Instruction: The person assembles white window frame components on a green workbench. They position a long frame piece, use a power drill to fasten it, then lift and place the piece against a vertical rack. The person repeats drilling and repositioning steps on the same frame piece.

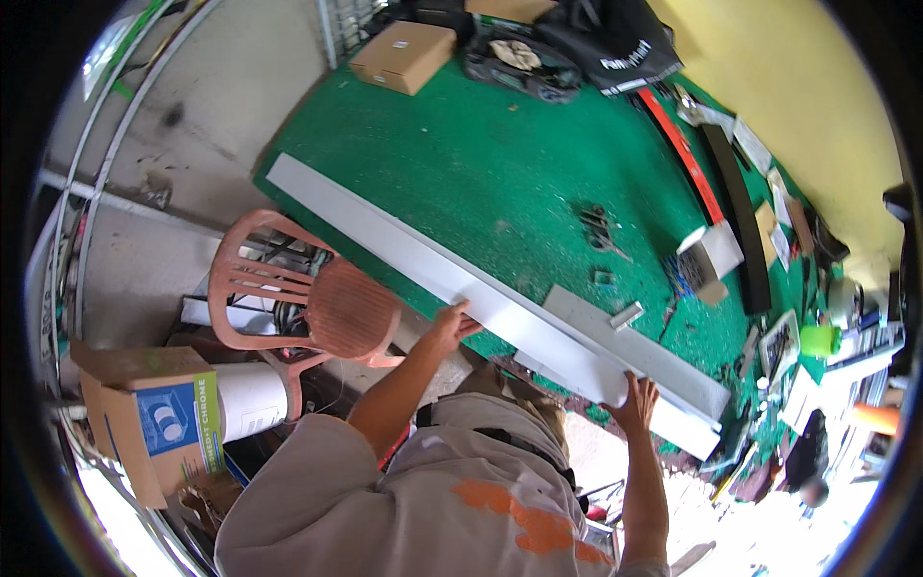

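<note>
A long grey metal strip (433, 274) lies along the near edge of a green-covered workbench (500, 163). The left hand (452, 322) grips its edge with curled fingers; the right hand (636, 399) rests on it, fingers spread. A shorter grey piece (625, 351) lies just beside. Cardboard box (402, 55), pink plastic chair (317, 298), concrete floor (221, 106) and yellow wall (798, 87) surround it.

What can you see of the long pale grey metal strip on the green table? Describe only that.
The long pale grey metal strip looks flat, smooth and matt. It lies slantwise along the near edge of the green table. The left hand grips its near edge; the right hand presses near its right end, where a shorter grey piece lies alongside.
</note>
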### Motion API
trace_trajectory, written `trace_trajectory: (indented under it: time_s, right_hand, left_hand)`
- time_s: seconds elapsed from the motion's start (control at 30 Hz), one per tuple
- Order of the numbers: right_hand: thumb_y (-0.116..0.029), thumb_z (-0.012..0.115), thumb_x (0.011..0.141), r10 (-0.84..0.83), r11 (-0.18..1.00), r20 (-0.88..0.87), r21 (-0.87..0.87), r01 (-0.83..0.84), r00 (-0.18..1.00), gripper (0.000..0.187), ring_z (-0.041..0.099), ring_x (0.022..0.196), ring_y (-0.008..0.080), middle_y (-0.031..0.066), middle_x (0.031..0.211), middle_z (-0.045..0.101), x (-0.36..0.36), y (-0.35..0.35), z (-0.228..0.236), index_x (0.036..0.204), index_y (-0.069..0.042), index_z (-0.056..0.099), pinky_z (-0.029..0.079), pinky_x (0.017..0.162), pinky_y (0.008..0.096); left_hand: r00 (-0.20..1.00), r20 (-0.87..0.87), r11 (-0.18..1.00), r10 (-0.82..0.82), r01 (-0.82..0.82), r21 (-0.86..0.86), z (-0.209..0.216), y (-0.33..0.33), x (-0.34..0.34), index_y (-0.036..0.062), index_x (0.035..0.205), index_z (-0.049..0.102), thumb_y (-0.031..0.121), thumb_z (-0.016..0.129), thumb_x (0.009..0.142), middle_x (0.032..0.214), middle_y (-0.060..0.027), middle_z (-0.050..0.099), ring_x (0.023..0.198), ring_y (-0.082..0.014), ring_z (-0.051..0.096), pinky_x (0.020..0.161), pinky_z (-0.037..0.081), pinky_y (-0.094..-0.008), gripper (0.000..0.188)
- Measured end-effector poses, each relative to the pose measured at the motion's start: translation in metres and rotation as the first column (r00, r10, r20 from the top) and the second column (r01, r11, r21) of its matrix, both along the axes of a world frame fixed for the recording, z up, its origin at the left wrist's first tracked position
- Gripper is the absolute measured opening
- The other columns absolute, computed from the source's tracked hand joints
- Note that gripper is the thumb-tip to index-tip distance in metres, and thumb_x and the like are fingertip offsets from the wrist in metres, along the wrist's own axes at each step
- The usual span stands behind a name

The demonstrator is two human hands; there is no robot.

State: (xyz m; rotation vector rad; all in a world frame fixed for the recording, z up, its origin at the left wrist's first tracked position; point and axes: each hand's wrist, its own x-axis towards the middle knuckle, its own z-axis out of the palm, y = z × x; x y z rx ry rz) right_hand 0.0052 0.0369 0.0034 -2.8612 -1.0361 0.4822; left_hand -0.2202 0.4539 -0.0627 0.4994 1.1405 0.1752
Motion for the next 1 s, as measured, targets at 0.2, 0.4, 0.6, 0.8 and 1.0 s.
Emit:
trace_trajectory:
  time_s: [0.2,0.4,0.6,0.8,1.0]
  right_hand:
    - [-0.063,0.086,0.064,-0.021,0.988,-0.003,0.154,0.021,1.000,0.086,0.048,0.124,0.0389,0.0190,0.127,0.055,0.004,0.004,0.002,0.130,-0.016,0.060,0.036,0.099,0.0589]
    - [-0.059,0.079,0.077,-0.061,0.966,0.056,0.255,0.045,0.997,0.062,0.056,0.109,0.0337,0.0142,0.103,0.063,0.015,0.013,-0.003,0.118,-0.014,0.069,0.037,0.094,0.0541]
    - [-0.058,0.079,0.078,-0.044,0.963,0.088,0.269,0.019,0.995,0.061,0.056,0.105,0.0319,0.0126,0.102,0.062,0.014,0.011,-0.008,0.117,-0.012,0.069,0.034,0.095,0.0508]
    - [-0.059,0.079,0.078,-0.031,0.965,0.137,0.263,-0.006,0.990,0.061,0.054,0.105,0.0321,0.0124,0.102,0.061,0.013,0.013,-0.012,0.116,-0.013,0.068,0.035,0.094,0.0504]
    - [-0.062,0.076,0.079,-0.083,0.972,0.077,0.228,0.063,0.994,0.063,0.052,0.109,0.0340,0.0145,0.106,0.057,0.007,0.013,-0.013,0.118,-0.014,0.065,0.035,0.096,0.0529]
  left_hand:
    - [0.999,-0.042,0.999,-0.035,0.035,-0.008,0.001,0.011,-0.003,-0.0058,0.118,0.059,0.023,0.062,0.101,0.103,-0.0198,0.071,0.094,-0.0332,0.073,0.080,0.066,-0.0422,0.034]
    - [0.947,-0.238,0.968,-0.215,0.240,0.079,0.018,0.026,0.007,-0.0080,0.113,0.058,0.025,0.065,0.099,0.093,-0.0204,0.071,0.082,-0.0335,0.074,0.071,0.067,-0.0390,0.037]
    - [0.552,-0.834,-0.176,-0.021,0.819,0.546,0.045,0.007,0.014,0.0090,0.127,0.056,0.031,0.076,0.084,0.125,-0.0167,0.059,0.123,-0.0391,0.054,0.100,0.042,-0.0588,0.052]
    - [0.516,-0.813,-0.617,-0.269,0.556,0.557,0.042,-0.033,0.048,0.0249,0.159,0.034,0.056,0.072,0.085,0.164,-0.0178,0.028,0.152,-0.0441,0.021,0.116,0.017,-0.0709,0.090]
    - [0.462,-0.831,-0.594,-0.311,0.588,0.549,0.023,-0.039,0.051,0.0292,0.160,0.032,0.064,0.069,0.083,0.167,-0.0136,0.025,0.155,-0.0430,0.012,0.115,0.009,-0.0758,0.092]
